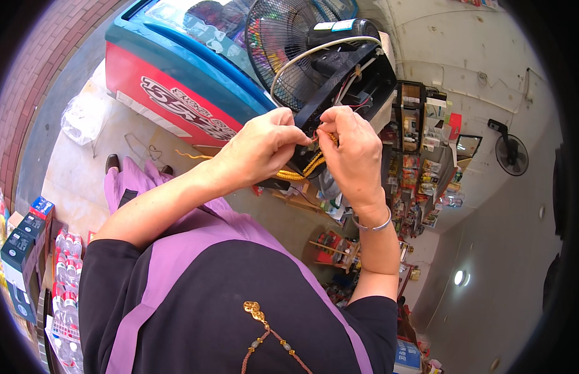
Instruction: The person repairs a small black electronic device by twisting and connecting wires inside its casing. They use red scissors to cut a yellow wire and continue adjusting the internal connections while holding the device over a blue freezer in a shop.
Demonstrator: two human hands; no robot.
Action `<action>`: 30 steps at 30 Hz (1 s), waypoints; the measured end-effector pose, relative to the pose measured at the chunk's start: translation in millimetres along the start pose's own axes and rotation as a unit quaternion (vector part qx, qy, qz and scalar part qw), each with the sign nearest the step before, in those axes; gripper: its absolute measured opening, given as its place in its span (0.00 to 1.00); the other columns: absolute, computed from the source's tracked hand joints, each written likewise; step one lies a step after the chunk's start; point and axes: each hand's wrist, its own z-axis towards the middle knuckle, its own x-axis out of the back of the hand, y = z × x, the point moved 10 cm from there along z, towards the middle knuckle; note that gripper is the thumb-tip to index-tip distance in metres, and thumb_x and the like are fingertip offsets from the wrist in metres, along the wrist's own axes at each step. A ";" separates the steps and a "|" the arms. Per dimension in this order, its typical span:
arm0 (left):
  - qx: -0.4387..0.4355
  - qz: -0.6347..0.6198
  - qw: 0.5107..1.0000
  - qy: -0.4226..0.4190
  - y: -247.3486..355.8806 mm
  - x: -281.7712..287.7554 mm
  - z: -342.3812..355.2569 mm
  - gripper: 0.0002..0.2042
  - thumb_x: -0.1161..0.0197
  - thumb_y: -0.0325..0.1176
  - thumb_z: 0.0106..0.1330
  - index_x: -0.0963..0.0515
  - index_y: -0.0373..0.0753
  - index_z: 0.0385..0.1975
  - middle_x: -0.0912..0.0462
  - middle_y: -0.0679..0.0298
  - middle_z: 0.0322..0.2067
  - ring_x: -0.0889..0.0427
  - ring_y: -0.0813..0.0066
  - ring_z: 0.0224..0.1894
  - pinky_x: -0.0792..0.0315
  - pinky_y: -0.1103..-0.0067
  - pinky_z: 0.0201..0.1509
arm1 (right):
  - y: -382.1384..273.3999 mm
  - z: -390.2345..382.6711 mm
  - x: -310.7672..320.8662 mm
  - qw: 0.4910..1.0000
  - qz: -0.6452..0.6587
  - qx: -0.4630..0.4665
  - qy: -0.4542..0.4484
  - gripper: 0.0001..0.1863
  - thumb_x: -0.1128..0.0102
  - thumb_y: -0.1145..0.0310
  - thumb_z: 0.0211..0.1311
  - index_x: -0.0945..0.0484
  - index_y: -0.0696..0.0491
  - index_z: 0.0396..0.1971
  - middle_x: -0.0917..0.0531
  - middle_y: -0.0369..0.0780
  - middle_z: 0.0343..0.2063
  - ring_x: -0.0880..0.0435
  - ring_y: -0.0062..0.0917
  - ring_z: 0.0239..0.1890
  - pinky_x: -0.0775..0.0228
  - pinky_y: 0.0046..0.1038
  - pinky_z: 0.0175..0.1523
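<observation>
A black electric fan [278,43] lies on a freezer, its base housing [382,78] opened toward me. Inside the housing run loose thin wires [347,86], some red and some pale. My left hand [255,149] pinches the end of a thin reddish wire at the housing's near edge. Right beside it, my right hand [355,156] is closed in a pinch on a yellow twisted cord [296,176] close to the same wire end. The cord loops below my hands, and its loose tail trails out to the left behind my left forearm. My fingertips hide the exact join.
The freezer [171,93] with a red side and blue rim stands ahead. A white plastic bag [87,115] lies on the floor at left. Bottle packs [67,280] and boxes [23,240] are at lower left. Stocked shelves [420,168] and a wall fan [511,154] are at right.
</observation>
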 end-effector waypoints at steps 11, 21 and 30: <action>0.004 -0.018 1.000 0.001 -3.0 -1.7 0.4 0.14 0.41 0.15 0.54 0.17 0.36 0.38 0.29 0.60 0.25 0.26 0.65 0.29 0.30 0.73 0.32 | -5.5 4.9 -4.1 0.999 -0.024 0.023 -0.022 0.12 0.39 0.83 0.48 0.28 0.54 0.32 0.23 0.41 0.23 0.22 0.38 0.29 0.30 0.36 0.38; 0.014 -0.021 1.000 -0.014 -4.8 -5.6 -1.6 0.13 0.41 0.15 0.53 0.18 0.35 0.38 0.28 0.59 0.26 0.25 0.65 0.30 0.30 0.73 0.33 | -9.1 5.8 -8.2 0.998 -0.049 0.011 -0.046 0.10 0.38 0.80 0.49 0.29 0.53 0.29 0.24 0.40 0.20 0.23 0.36 0.28 0.31 0.35 0.37; 0.004 -0.014 1.000 -0.016 -3.7 -8.7 -1.4 0.12 0.40 0.15 0.54 0.19 0.34 0.37 0.28 0.59 0.27 0.25 0.64 0.30 0.29 0.73 0.33 | 1.6 3.3 -16.9 0.996 -0.026 -0.007 -0.082 0.08 0.36 0.77 0.50 0.27 0.53 0.27 0.23 0.40 0.23 0.22 0.36 0.32 0.30 0.35 0.39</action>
